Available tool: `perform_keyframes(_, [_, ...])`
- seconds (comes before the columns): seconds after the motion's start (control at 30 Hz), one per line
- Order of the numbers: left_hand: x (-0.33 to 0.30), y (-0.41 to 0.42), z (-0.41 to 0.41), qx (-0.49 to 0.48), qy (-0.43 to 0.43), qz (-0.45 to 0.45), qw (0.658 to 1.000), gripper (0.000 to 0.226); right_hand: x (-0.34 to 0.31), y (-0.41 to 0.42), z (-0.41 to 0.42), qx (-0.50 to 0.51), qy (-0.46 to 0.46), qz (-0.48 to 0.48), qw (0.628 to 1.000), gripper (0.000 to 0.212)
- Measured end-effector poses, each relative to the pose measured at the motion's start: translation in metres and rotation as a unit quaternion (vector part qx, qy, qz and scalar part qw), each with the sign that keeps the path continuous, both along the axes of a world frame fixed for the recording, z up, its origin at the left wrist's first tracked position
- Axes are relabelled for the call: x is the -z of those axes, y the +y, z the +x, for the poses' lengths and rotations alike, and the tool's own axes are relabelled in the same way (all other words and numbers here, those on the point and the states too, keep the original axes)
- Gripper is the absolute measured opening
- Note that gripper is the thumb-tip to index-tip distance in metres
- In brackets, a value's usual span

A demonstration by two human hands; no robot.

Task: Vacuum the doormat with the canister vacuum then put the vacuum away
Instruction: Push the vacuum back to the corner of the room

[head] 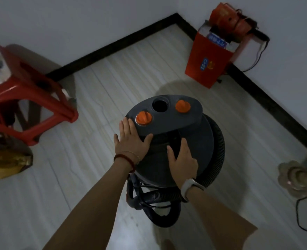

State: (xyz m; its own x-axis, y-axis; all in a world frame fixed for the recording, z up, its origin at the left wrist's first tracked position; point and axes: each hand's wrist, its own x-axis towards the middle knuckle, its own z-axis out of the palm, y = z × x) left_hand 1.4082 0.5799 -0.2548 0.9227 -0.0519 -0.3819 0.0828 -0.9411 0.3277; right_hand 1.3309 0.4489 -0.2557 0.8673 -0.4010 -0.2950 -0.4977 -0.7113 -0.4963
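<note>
A dark grey canister vacuum stands on the pale floor near a room corner. Its top plate carries two orange knobs and a round hose port. A black ribbed hose wraps around its right side and loops down in front of my legs. My left hand lies flat with straight fingers on the left edge of the top plate, beside one orange knob. My right hand rests on the dark handle at the middle of the lid, fingers spread over it. No doormat shows in this view.
A red plastic stool stands at the left, with a gold bag below it. Red boxes sit in the far corner against the black baseboard. A beige fan base with a black cord is at the right.
</note>
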Motion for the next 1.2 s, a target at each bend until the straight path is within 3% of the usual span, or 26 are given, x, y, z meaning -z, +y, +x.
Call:
perform_keyframes(0.2, [-0.001, -0.003, 0.133, 0.005, 0.001, 0.016, 1.000, 0.068, 0.001, 0.013, 0.136, 0.007, 0.000, 0.025, 1.000, 0.064])
perform_keyframes(0.4, [-0.003, 0.001, 0.267, 0.025, 0.034, 0.001, 0.999, 0.069, 0.004, 0.019, 0.260, 0.024, -0.006, 0.036, 0.999, 0.064])
perform_keyframes(0.77, [0.000, -0.013, 0.505, 0.066, 0.013, -0.022, 0.998, 0.071, 0.010, 0.009, 0.494, 0.076, -0.025, 0.028, 0.996, 0.064])
perform_keyframes(0.9, [0.001, -0.024, 0.598, 0.076, 0.004, -0.019, 0.997, 0.071, 0.012, 0.004, 0.583, 0.104, -0.054, 0.021, 0.993, 0.074])
perform_keyframes(1.1, [-0.002, -0.043, 0.710, 0.098, 0.002, 0.001, 0.995, 0.070, 0.009, -0.010, 0.692, 0.133, -0.064, 0.051, 0.988, 0.067])
perform_keyframes(1.2, [-0.002, -0.052, 0.759, 0.104, -0.009, -0.004, 0.995, 0.070, 0.008, -0.021, 0.738, 0.153, -0.060, 0.099, 0.981, 0.047])
